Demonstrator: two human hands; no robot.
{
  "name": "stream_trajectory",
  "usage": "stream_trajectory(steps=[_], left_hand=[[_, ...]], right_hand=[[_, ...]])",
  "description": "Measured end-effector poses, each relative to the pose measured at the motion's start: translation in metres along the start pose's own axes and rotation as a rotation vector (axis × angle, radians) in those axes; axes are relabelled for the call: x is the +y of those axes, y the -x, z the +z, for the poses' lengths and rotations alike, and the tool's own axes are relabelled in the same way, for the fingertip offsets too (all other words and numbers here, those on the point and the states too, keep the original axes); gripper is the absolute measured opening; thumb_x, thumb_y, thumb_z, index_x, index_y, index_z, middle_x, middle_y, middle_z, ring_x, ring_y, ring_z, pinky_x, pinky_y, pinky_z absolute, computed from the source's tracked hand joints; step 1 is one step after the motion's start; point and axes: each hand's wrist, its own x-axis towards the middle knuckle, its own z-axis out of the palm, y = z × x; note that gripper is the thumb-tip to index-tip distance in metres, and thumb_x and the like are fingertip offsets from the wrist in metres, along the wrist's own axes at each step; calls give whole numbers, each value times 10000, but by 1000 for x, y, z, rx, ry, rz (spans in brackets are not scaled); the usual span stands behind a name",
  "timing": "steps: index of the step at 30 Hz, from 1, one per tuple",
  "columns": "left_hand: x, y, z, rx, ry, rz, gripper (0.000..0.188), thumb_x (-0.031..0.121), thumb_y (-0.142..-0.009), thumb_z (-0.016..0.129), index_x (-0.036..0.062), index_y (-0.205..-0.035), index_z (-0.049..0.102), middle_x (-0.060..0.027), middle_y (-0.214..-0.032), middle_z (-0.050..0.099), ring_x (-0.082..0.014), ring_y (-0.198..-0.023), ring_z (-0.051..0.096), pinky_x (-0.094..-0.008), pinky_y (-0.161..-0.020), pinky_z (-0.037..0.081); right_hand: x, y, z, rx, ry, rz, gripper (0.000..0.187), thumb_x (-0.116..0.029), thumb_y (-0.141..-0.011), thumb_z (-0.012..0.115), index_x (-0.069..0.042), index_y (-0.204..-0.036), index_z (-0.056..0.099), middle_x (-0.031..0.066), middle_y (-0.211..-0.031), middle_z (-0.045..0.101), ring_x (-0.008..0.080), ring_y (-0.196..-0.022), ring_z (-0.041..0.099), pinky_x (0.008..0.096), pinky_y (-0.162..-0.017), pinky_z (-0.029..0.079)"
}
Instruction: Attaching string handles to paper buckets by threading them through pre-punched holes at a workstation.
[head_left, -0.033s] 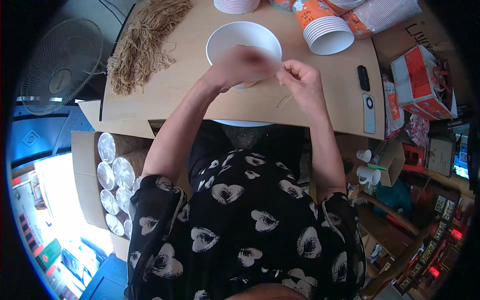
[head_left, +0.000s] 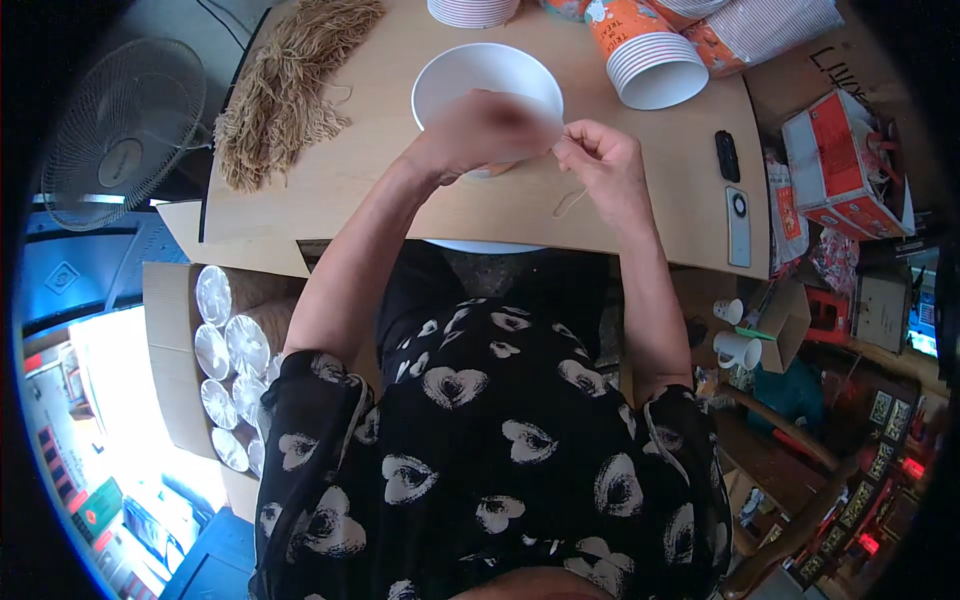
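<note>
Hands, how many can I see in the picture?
2. The left hand, blurred, is in front of the white tub; the right hand is just right of it, near a thin tan string. No other hands show.

A single wide fisheye, worn on the person's head, faces steeply down over the patterned shirt point(head_left: 500, 410), which fills the lower middle up close. The left fingers point(head_left: 525, 130) and right fingers point(head_left: 594, 131) show farther off, upper middle, over the tabletop point(head_left: 490, 212).
</note>
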Motion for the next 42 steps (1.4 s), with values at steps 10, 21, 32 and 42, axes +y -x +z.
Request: stream_trajectory(steps=[10,21,32,42], left_hand=[[4,2,1,21,-26,27,166,85,-863,752,-11,-997,740,-49,-901,736,-80,-817,661,-210,-729,519],[0,-1,0,67,11,74,169,79,-796,784,-1,-943,762,-60,-834,733,-95,-753,660,-230,-670,524],[-1,2,-1,-68,138,103,340,33,-829,754,-4,-1159,680,-52,-1000,705,-95,-805,654,-216,-690,527],[6,3,3,-92,128,127,194,60,-893,714,-20,-1070,711,-41,-872,714,-62,-718,633,-208,-615,510]], right_hand=[[8,-2,-7,-74,-345,176,117,-115,-888,709,-1,-870,689,0,-705,599,21,-549,432,189,-483,299],[8,-2,-7,-105,-379,143,106,-89,-880,706,13,-883,675,5,-696,584,24,-536,418,177,-473,289],[3,1,-5,221,312,-236,77,-66,-895,676,-2,-933,660,37,-755,650,80,-622,579,250,-575,464],[-6,7,3,286,198,-358,31,-5,-903,645,10,-930,641,30,-786,661,60,-683,599,250,-607,490]])
